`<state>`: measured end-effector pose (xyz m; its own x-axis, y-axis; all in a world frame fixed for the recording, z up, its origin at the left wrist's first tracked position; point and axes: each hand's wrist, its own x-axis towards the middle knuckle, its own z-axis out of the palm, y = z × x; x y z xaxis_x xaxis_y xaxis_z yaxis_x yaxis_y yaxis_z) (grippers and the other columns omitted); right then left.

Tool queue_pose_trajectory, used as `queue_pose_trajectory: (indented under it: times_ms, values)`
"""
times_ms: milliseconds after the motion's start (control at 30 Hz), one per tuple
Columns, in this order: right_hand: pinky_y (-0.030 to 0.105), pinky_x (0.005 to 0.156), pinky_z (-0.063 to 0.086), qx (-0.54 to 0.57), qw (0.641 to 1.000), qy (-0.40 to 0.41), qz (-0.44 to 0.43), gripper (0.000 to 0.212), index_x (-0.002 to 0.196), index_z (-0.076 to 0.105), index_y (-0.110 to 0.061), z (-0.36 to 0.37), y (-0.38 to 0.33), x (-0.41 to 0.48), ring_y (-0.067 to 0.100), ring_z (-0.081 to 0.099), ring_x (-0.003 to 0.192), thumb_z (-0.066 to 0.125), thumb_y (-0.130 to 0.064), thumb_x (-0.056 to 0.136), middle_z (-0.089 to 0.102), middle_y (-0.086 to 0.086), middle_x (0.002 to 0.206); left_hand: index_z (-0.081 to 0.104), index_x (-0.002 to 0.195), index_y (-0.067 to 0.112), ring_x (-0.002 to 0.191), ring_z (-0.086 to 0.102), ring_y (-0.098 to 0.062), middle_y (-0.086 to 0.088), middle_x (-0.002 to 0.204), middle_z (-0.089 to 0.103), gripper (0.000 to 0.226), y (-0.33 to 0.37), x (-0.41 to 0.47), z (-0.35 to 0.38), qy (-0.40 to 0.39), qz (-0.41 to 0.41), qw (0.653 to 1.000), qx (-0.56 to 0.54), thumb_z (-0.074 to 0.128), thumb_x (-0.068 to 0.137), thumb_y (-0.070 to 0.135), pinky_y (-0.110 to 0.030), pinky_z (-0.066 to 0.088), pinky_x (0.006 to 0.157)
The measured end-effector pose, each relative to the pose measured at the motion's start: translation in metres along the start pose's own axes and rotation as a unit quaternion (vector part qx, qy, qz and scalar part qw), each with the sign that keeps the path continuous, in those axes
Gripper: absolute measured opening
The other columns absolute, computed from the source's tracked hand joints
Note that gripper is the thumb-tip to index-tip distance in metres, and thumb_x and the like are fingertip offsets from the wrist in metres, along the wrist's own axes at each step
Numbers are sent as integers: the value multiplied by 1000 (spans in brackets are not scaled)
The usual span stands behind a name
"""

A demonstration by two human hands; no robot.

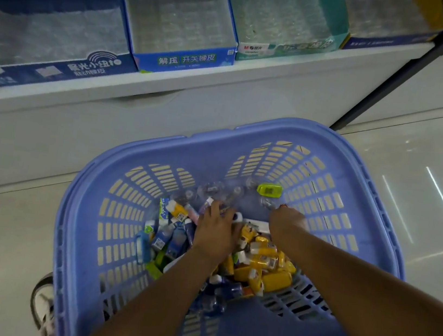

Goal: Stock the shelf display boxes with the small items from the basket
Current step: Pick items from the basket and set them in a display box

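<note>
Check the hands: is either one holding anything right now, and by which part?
Cannot tell. Both hands, left hand and right hand, are down in the pile of small items in the basket; fingers hidden or blurred.

Two bare forearms, no sleeves, left hand (pixel 215 231), right hand (pixel 288 222), white sneaker (pixel 43 305)

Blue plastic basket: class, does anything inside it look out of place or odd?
One lime-green small item lies alone against the far wall of the blue plastic basket, apart from the mixed yellow, blue and white heap beneath both hands.
</note>
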<state>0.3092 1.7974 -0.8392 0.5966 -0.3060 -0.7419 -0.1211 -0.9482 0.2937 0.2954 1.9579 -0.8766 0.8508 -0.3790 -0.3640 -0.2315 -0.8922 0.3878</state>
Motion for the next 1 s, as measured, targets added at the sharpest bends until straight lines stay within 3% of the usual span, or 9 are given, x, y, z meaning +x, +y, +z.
queue_pose_trajectory:
  times_ms: [100, 200, 300, 433, 567, 700, 867, 967, 1000]
  values:
    - [36, 93, 48, 16, 1000, 6, 0, 40, 136, 45, -9, 1, 5, 5, 28, 50, 124, 47, -6, 96, 44, 9, 140, 37, 140, 25, 138, 24, -31, -10, 149, 25, 53, 2, 0, 3, 3, -22, 1000, 12, 31, 96, 54, -49, 21, 111]
    - [37, 86, 52, 69, 996, 56, 16, 42, 133, 44, -9, -1, 6, 5, 29, 58, 114, 52, -5, 92, 58, 11, 125, 35, 140, 31, 142, 10, -36, -10, 155, 13, 58, -2, 2, 2, -3, -66, 997, 34, 33, 91, 62, -56, 9, 112]
    - [38, 79, 51, 101, 987, 121, 15, 52, 138, 30, -5, 1, 2, 8, 32, 57, 113, 51, -2, 90, 55, 14, 125, 38, 138, 31, 135, 18, -42, -18, 149, 22, 61, -5, 6, -6, -32, -75, 995, 53, 37, 87, 66, -57, 14, 111]
    - [41, 88, 50, 168, 980, 98, 51, 53, 141, 23, -5, 1, -5, 11, 33, 52, 120, 48, -7, 94, 45, 16, 136, 41, 136, 31, 127, 27, -38, -13, 144, 25, 61, -14, 9, -18, -21, -66, 998, 10, 44, 86, 65, -49, 25, 107]
    - [39, 80, 50, 180, 978, 109, -7, 39, 133, 37, -9, -4, -8, 11, 34, 57, 110, 48, -13, 95, 53, 16, 124, 39, 137, 33, 133, 22, -39, -12, 151, 14, 57, -7, 1, -11, -18, -82, 996, 1, 43, 88, 61, -50, 19, 111]
    - [33, 68, 47, 347, 930, 108, -60, 31, 105, 56, -12, -19, -28, 9, 27, 61, 90, 65, -35, 86, 63, 8, 97, 47, 129, 29, 122, 40, -33, -10, 134, 36, 46, -18, 2, -11, -9, -63, 996, -57, 50, 89, 50, -42, 29, 106]
    - [36, 81, 48, 514, 843, 114, -112, 43, 113, 53, -10, -40, -57, 0, 24, 58, 100, 70, -35, 83, 60, 7, 106, 50, 130, 21, 113, 54, -27, -7, 126, 54, 49, -28, 5, -19, -53, 13, 997, -63, 54, 88, 45, -36, 42, 96]
    - [33, 72, 44, 468, 862, 137, -138, 24, 113, 56, -11, -42, -51, 4, 28, 58, 94, 56, -20, 90, 61, 11, 109, 52, 128, 20, 114, 54, -24, -6, 124, 58, 49, -28, 5, -21, -58, 27, 996, -69, 50, 90, 50, -35, 43, 95]
    - [34, 76, 46, 435, 876, 154, -139, 30, 120, 56, -12, -39, -46, 6, 30, 59, 100, 52, -12, 90, 59, 13, 117, 51, 129, 20, 114, 55, -25, -7, 123, 59, 50, -25, 6, -23, -52, 19, 995, -80, 47, 91, 52, -35, 44, 94]
